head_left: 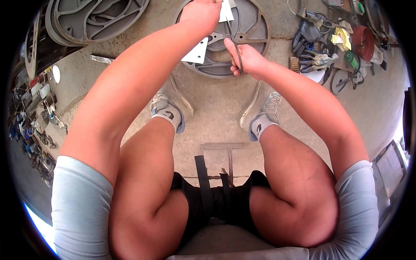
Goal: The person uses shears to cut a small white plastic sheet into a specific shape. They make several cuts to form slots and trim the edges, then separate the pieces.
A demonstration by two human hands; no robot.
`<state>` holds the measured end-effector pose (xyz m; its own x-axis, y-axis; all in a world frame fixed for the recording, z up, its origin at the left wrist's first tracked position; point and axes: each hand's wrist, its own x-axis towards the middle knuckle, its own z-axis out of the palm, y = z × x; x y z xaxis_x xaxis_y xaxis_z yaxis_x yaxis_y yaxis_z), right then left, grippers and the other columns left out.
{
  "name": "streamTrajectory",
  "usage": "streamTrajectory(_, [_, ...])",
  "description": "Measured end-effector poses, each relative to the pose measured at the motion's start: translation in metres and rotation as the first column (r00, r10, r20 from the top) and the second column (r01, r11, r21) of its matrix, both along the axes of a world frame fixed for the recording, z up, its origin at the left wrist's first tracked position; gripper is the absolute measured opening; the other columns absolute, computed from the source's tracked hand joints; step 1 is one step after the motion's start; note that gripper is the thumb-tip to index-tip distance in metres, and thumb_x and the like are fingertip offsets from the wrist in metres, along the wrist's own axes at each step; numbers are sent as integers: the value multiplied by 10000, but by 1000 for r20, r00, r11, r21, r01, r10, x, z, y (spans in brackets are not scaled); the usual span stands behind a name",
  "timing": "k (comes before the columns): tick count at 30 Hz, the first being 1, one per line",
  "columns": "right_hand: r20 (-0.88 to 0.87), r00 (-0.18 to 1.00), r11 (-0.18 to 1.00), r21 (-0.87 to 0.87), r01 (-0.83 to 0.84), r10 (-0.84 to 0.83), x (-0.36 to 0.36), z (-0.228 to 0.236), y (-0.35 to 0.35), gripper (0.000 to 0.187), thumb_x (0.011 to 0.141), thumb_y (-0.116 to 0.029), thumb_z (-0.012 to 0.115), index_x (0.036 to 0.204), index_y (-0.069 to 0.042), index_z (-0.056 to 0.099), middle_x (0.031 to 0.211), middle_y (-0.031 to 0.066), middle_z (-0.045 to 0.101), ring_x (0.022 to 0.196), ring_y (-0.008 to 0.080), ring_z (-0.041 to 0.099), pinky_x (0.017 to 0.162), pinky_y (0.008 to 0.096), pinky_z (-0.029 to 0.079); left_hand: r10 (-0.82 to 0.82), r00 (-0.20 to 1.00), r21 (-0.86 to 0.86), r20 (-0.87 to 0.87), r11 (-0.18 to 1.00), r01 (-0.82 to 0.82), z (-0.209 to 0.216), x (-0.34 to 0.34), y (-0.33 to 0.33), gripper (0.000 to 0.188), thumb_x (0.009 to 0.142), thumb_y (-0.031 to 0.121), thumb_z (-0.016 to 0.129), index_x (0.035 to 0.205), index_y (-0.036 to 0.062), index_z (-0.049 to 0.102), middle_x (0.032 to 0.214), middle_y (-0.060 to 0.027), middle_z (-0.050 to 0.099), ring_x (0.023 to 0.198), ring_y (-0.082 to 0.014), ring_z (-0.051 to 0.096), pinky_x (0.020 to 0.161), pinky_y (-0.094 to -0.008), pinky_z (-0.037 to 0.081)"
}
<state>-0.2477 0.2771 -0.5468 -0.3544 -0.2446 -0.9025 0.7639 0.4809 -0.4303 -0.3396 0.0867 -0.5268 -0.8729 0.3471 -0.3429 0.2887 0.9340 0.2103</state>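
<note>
Grey sleeves nearest the lens, both lower sides; upper centre, your right hand, fingers curled round dark scissors, aims at a white sheet over the grey wheel. Your left hand meets the top edge, finger grip untellable. Step judged as cutting; next move calls for steadying the sheet, dark gloves upper right.

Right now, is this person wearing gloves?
No, the left hand and right hand are both bare, while gloves lie off to the right.

The plate is white with small dark dots, the wheel is grey, the scissors are dark, and the sleeves are pale grey.
</note>
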Motion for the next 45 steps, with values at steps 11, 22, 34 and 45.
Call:
streamTrajectory(11, [-27,999,999,26,45,-44,0,8,-2,702,1048,-738,544,824,-73,556,727,35,583,625,141,630,573,305,557,-5,1000,52,22,999,4,-1,1,-8,480,903,72,709,1377,55,635,1270,-160,652,1166,-361,702,965,-473,605])
streamTrajectory(22, [-49,995,995,42,91,-89,4,12,-5,722,1034,-744,568,858,-44,580,740,55,598,623,148,628,571,308,553,-27,999,48,26,999,26,2,1,-8,494,899,74,730,1384,63,635,1276,-159,648,1173,-358,704,966,-469,606])
streamTrajectory(34, [-57,989,990,21,136,-135,2,9,-7,744,1019,-764,573,846,-40,583,727,50,574,619,152,606,556,314,525,-34,999,59,-4,998,34,-5,2,-10,465,897,65,702,1359,58,647,1249,-166,654,1131,-366,716,937,-478,613])
streamTrajectory(45, [-44,988,989,27,148,-147,3,2,-7,787,1028,-750,569,858,17,630,756,91,641,585,161,618,556,321,545,-17,1000,50,10,999,16,-3,1,-10,444,906,57,691,1348,71,657,1258,-160,654,1166,-361,706,954,-481,608])
